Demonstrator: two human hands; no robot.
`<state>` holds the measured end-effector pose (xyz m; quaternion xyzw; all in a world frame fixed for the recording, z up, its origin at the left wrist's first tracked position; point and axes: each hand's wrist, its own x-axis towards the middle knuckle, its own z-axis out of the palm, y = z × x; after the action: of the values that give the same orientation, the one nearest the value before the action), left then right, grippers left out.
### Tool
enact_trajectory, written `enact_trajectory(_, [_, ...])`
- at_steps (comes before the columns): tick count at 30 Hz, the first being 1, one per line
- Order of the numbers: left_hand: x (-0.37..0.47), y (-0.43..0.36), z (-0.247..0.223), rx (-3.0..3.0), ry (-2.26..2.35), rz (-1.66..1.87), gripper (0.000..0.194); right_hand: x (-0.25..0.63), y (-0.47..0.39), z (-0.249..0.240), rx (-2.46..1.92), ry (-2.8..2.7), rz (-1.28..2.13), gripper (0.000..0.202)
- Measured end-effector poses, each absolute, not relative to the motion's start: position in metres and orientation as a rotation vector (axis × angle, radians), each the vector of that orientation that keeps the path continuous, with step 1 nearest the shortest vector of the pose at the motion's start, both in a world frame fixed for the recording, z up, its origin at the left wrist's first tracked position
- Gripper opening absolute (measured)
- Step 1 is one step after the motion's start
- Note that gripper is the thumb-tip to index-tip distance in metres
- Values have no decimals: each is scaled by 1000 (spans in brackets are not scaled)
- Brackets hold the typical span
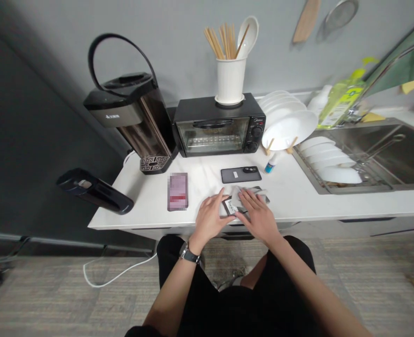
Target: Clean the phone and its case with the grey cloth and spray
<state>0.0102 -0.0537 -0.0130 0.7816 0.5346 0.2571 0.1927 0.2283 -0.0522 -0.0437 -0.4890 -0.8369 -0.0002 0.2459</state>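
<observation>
Two hands meet at the lower middle of the frame, and under them lies your grey cloth, bunched over a small dark packet with a white label, right at the near edge of the white counter. Your left hand lies flat with its fingers spread, pressing on the packet's left end; your right hand rests palm down with fingers loosely apart on the cloth, and neither is pinching anything that you can see. Judging from the crumpled cloth, the work looks barely begun: the cloth is not laid smooth and the packet is half covered. Just above them a black phone lies face down, untouched, with a small blue-capped bottle to its right. Left of your hands sits a second phone. Farther up stand the toaster oven, the kettle-like dispenser at upper left, and plates by the sink.
</observation>
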Motion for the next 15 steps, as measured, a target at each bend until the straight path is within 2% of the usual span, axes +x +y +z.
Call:
enact_trajectory(4, [9,-53,-16,2189,1564,678,100,207,-66,-39,-1179,-2408,119,72])
enact_trajectory(10, [9,-53,-19,2221,1563,681,107,232,-76,-23,-1030,-2463,338,69])
enact_trajectory(15, [8,-52,-21,2221,1566,699,111,240,-65,-14,-1137,-2083,352,49])
